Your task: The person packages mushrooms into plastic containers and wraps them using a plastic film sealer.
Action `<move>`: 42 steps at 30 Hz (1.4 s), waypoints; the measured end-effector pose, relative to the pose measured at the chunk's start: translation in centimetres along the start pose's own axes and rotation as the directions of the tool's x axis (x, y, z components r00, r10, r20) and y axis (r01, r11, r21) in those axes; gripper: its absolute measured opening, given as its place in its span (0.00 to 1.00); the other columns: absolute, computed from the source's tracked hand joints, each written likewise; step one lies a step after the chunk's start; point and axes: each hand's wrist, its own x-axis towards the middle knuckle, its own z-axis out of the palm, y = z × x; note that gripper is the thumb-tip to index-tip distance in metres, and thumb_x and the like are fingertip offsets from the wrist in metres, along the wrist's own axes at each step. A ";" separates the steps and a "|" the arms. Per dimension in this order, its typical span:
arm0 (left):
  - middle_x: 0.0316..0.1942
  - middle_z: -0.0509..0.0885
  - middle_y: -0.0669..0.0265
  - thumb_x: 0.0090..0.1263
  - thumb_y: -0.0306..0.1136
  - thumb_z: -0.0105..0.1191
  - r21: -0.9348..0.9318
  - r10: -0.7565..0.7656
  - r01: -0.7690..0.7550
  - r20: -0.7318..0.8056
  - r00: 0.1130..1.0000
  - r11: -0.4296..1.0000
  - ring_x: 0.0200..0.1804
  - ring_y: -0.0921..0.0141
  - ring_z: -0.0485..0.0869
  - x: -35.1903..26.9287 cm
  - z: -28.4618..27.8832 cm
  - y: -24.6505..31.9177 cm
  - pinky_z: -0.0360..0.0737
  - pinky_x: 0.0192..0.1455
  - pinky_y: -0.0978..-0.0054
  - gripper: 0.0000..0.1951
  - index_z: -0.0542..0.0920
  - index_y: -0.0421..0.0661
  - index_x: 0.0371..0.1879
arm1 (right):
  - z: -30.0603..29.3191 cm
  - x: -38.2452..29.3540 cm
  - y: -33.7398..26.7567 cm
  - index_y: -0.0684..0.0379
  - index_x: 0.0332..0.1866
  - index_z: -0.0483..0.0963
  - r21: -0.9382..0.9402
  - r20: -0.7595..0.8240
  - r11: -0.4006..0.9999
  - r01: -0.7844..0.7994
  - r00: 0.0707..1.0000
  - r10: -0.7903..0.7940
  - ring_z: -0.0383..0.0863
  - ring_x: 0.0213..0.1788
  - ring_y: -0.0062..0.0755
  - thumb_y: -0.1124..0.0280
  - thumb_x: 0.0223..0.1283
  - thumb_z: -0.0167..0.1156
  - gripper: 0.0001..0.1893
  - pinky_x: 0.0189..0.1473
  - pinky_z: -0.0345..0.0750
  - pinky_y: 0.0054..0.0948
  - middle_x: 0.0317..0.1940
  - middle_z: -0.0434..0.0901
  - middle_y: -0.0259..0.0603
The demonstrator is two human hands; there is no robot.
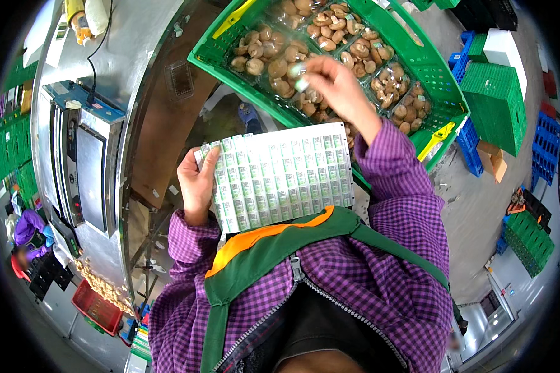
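Note:
My left hand [199, 179] grips the left edge of a sheet of sticker labels [280, 179], thumb on top. The sheet is white, with rows of small green-and-white labels bearing printed codes. My right hand [338, 86] hangs over a green plastic crate [256, 105], carrying small labels [301, 85] at the tips of its thumb and finger. Under it are film-wrapped trays of shiitake mushrooms [280, 70]. Some packs, such as the mushroom tray [390, 84] at the right, bear a small label. The sheet and my right forearm hide part of the crate's near side.
A steel table [107, 252] on the left carries a tray-wrapping machine [91, 154]. Below its edge lies a clear plastic tray [179, 80] on a brown board [168, 126]. Stacked green crates [492, 107] stand at the right. Another person [30, 233] is at the far left.

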 end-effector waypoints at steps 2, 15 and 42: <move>0.27 0.83 0.73 0.69 0.30 0.59 -0.007 -0.014 0.014 -0.008 1.000 1.000 0.27 0.85 0.76 -0.1 -0.4 -0.6 0.72 0.30 0.87 0.07 0.79 0.39 0.35 | -1.9 3.2 3.8 0.57 0.56 0.70 -0.090 -0.164 0.980 -0.180 0.973 0.164 0.81 0.40 0.27 0.70 0.62 0.61 0.18 0.42 0.78 0.29 0.45 0.81 0.38; 0.28 0.83 0.72 0.70 0.30 0.58 -0.022 -0.051 0.050 -0.056 0.997 0.999 0.27 0.85 0.76 -0.7 -1.6 -0.7 0.72 0.30 0.86 0.07 0.79 0.39 0.35 | -2.4 9.1 10.2 0.61 0.47 0.76 -0.323 -0.416 0.918 -0.231 0.906 0.082 0.84 0.38 0.42 0.67 0.51 0.68 0.18 0.43 0.77 0.35 0.35 0.84 0.42; 0.44 0.83 0.60 0.76 0.34 0.49 -0.303 0.224 -0.370 -0.425 0.877 0.878 0.41 0.73 0.83 9.5 -9.8 8.6 0.79 0.44 0.78 0.13 0.76 0.35 0.49 | 3.2 14.1 8.5 0.61 0.36 0.77 -0.818 -0.191 0.574 0.046 0.919 -0.345 0.77 0.42 0.53 0.70 0.52 0.62 0.08 0.44 0.75 0.44 0.41 0.77 0.51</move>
